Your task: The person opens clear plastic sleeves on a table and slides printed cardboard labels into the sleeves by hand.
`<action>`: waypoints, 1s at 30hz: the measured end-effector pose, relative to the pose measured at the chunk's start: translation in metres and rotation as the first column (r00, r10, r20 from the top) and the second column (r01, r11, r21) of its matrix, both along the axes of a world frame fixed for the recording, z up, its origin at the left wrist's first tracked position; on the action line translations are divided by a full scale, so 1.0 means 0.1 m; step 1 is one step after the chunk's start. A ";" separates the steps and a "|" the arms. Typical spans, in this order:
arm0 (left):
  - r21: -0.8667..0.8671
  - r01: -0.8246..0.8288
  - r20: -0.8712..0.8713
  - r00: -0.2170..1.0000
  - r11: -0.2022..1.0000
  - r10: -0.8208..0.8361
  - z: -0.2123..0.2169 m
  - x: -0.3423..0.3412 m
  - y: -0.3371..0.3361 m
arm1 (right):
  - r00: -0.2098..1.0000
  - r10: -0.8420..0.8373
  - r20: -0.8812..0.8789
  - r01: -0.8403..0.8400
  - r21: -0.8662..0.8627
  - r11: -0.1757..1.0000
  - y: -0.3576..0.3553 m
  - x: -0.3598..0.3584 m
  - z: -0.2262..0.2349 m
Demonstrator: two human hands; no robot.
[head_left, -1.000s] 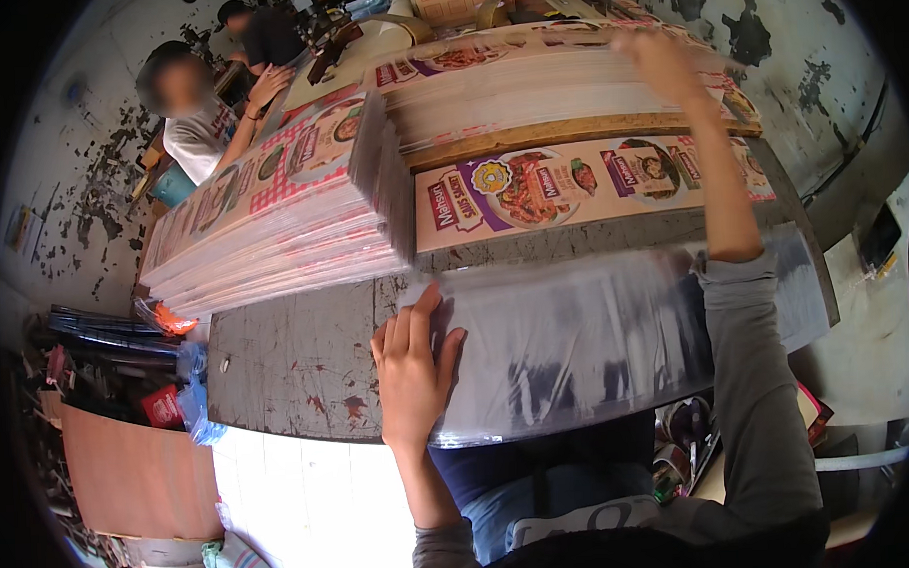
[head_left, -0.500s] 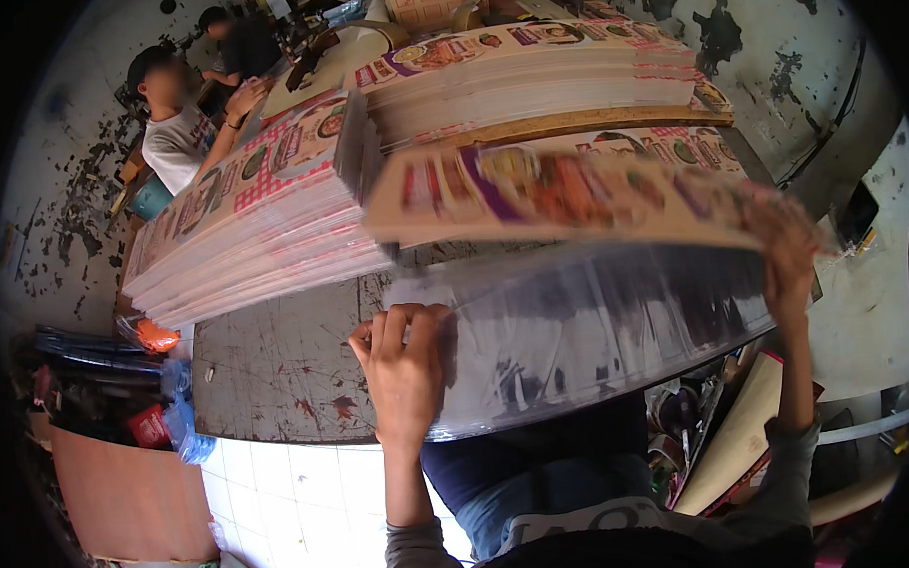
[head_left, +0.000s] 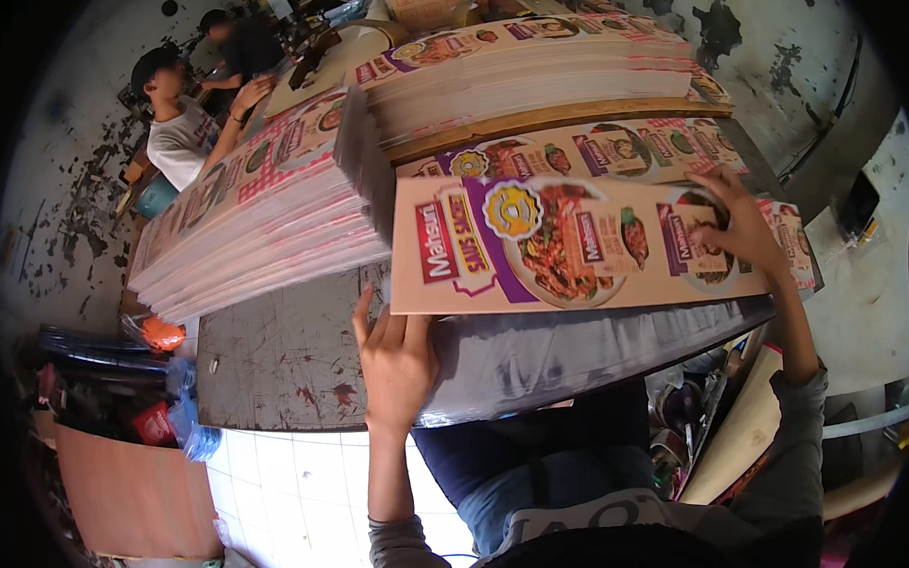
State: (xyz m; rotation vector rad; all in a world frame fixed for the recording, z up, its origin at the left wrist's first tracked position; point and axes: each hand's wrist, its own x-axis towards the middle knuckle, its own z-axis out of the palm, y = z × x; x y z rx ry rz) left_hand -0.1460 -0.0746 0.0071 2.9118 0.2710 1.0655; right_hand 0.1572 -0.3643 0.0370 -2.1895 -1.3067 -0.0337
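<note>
Peeling walls (head_left: 726, 24) stand behind a scratched grey desk (head_left: 277, 355), where a food-printed sheet (head_left: 613, 238) overlaps clear plastic film (head_left: 577, 348). Right hand (head_left: 751, 229) spreads open over the sheet's right end; left hand (head_left: 397, 358) is at its lower-left corner, grip unclear.

Open tabletop (head_left: 277, 355) beside left fingers (head_left: 363, 317), stack (head_left: 258, 236) beyond

A tan, food-printed sheet (head_left: 598, 247) stretches nine to three o'clock, covering the twelve-o'clock edge of glossy clear plastic (head_left: 567, 352).
</note>
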 end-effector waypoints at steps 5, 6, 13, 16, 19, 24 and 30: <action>-0.282 0.045 -0.001 0.999 0.958 -0.048 -0.02 -0.03 0.05 | 0.983 -0.159 0.097 0.137 0.200 0.970 0.25 0.10 0.30; -0.258 0.066 0.005 0.998 0.964 -0.067 -0.02 -0.05 0.05 | 0.976 -0.148 0.158 0.107 0.241 0.965 0.31 0.12 0.40; -0.186 0.187 0.109 0.980 0.965 -0.169 -0.03 -0.06 0.08 | 0.846 0.047 0.532 -0.328 0.448 0.831 1.51 -0.39 0.87; -0.253 0.232 0.170 0.967 0.939 -0.193 -0.04 -0.04 0.05 | 0.853 0.085 0.515 -0.403 0.546 0.735 2.08 -0.59 0.97; -0.254 0.259 0.204 0.956 0.932 -0.210 -0.08 -0.03 0.07 | 0.904 0.255 0.344 -0.406 0.501 0.764 2.40 -0.90 1.09; -0.276 0.192 0.229 0.965 0.942 -0.129 -0.12 -0.07 0.05 | 0.914 0.406 0.031 -0.362 0.517 0.776 2.59 -1.15 0.89; -0.385 0.112 0.193 0.980 0.916 -0.038 -0.05 -0.06 0.03 | 0.921 0.161 0.355 -0.341 0.533 0.774 2.34 -1.08 0.79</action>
